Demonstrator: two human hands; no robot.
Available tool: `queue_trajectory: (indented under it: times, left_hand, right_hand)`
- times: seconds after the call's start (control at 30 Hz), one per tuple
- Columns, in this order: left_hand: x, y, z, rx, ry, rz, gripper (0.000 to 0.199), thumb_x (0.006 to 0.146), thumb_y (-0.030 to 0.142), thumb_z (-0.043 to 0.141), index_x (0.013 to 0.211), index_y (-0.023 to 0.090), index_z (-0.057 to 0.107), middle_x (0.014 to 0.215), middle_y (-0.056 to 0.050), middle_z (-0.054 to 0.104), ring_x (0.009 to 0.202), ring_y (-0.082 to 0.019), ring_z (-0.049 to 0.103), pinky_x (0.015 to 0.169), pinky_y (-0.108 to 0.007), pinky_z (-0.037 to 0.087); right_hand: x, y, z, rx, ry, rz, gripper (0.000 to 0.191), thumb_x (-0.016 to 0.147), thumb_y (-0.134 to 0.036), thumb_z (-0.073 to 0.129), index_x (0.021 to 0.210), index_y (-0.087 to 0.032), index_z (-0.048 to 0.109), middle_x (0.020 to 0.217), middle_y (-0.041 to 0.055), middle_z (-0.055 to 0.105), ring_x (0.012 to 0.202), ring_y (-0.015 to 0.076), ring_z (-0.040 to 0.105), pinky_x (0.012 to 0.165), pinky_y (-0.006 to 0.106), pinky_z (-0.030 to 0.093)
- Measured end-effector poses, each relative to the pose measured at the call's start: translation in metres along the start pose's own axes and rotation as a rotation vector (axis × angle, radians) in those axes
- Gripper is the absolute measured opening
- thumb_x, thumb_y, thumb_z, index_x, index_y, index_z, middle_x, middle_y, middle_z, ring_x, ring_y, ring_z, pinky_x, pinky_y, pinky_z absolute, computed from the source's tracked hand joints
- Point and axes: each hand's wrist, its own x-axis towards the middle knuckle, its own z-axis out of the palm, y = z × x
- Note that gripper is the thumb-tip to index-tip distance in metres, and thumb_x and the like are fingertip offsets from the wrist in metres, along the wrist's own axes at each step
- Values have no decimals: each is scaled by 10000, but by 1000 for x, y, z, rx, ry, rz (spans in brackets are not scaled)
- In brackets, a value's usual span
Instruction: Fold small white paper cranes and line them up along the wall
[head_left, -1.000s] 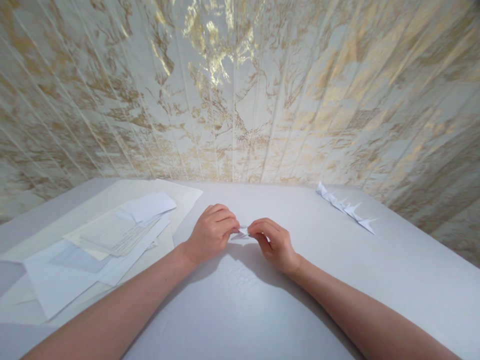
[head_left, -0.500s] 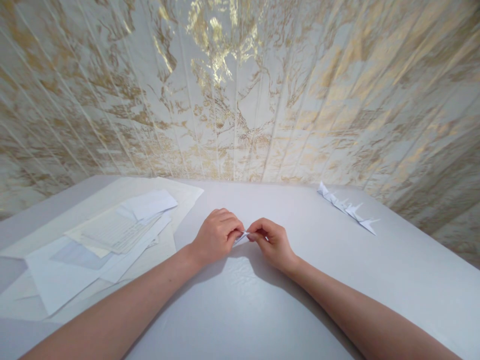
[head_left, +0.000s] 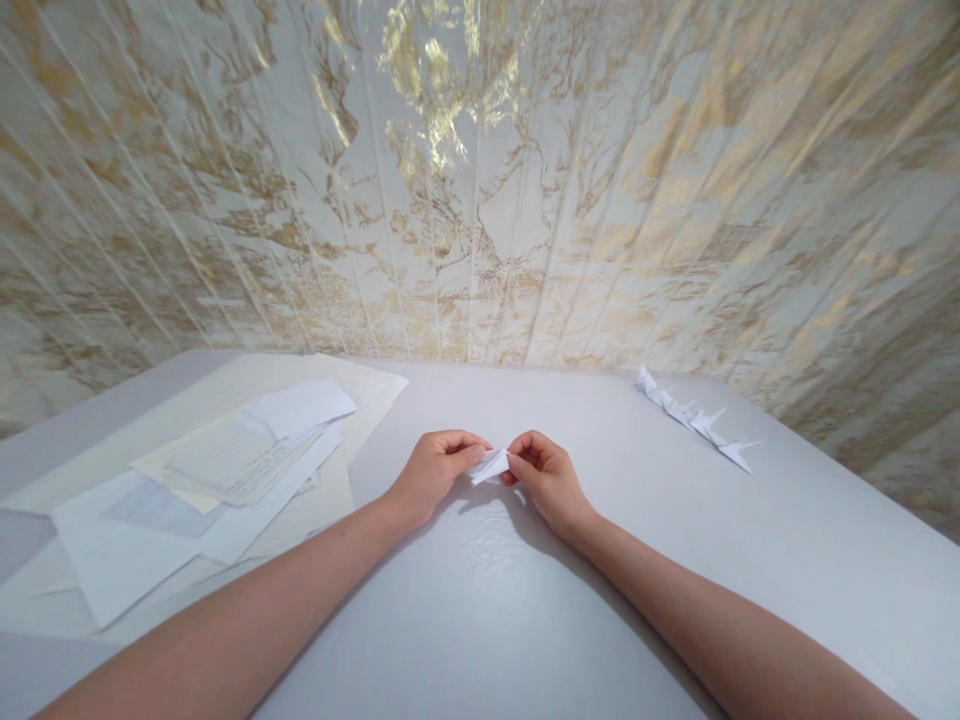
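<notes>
Between my two hands is a small white piece of folded paper (head_left: 490,466), held just above the table (head_left: 465,610). My left hand (head_left: 439,468) pinches its left side between thumb and fingers. On the right end, the thumb and fingertips of my right hand (head_left: 546,478) are closed on the paper. Part of the folded paper is hidden behind the fingertips. At the back right, several folded paper cranes (head_left: 694,418) lie in a slanting row, apart from my hands.
Left of my forearm lies a loose pile of paper sheets (head_left: 135,560), some with writing, on larger pale sheets. A patterned white and gold wall covering (head_left: 480,200) rises behind the table's back edge.
My left hand has turned and its fingers have straightened along the paper, so more of the folded piece shows. My right hand keeps its pinch, slightly shifted.
</notes>
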Motion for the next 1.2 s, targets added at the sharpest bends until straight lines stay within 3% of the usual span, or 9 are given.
queue_trajectory:
  times: [0.27, 0.5, 0.57, 0.63, 0.77, 1.03, 1.2]
  left_hand:
    - [4, -8, -2, 155, 107, 38, 102, 586, 234, 632, 560, 136, 621, 504, 24, 558, 485, -100, 465, 484, -226, 340]
    - [0, -7, -4, 170, 0, 84, 209, 712, 299, 554, 664, 126, 662, 578, -12, 595, 536, -124, 506, 502, -243, 375]
    - [-2, -5, -4, 184, -43, 136, 267, 758, 339, 506, 734, 130, 670, 631, -28, 623, 578, -140, 537, 530, -253, 399]
    - [-4, -4, -4, 274, -51, 229, 224, 716, 326, 574, 807, 145, 668, 715, -34, 656, 660, -163, 573, 602, -269, 431]
    - [-5, -7, -3, 479, 43, 359, 194, 651, 188, 640, 842, 173, 669, 846, -34, 685, 803, -183, 603, 761, -289, 442]
    - [-2, -9, -2, 511, 45, 376, 145, 683, 183, 618, 810, 202, 686, 807, -19, 692, 782, -172, 615, 757, -273, 450]
    - [-3, -7, -1, 378, 49, 268, 123, 687, 203, 600, 771, 174, 686, 778, -25, 696, 746, -173, 616, 722, -270, 453]
  right_hand:
    - [-1, -1, 0, -2, -85, 11, 137, 675, -289, 604, 701, -176, 532, 520, -47, 547, 475, 99, 509, 500, 228, 416]
    - [-1, -2, 0, -116, -60, 18, 169, 726, -329, 547, 687, -164, 541, 492, -40, 527, 453, 99, 477, 469, 222, 378]
    - [-1, -1, 0, -126, -22, 15, 176, 724, -336, 547, 675, -168, 525, 486, -39, 525, 449, 101, 478, 467, 223, 377]
    - [-1, -1, 1, -121, 2, 15, 183, 722, -343, 547, 667, -173, 510, 485, -40, 522, 450, 103, 480, 467, 225, 379]
    - [-2, -1, 0, -100, -17, 16, 197, 721, -359, 555, 671, -176, 504, 510, -36, 522, 479, 107, 488, 490, 230, 388]
    - [-2, 0, -1, -150, -97, -26, 257, 734, -414, 558, 708, -159, 547, 599, -18, 510, 536, 102, 448, 518, 231, 356]
    - [-2, 2, -1, -181, -91, -46, 233, 735, -386, 552, 684, -159, 537, 586, -24, 482, 517, 94, 409, 488, 227, 320]
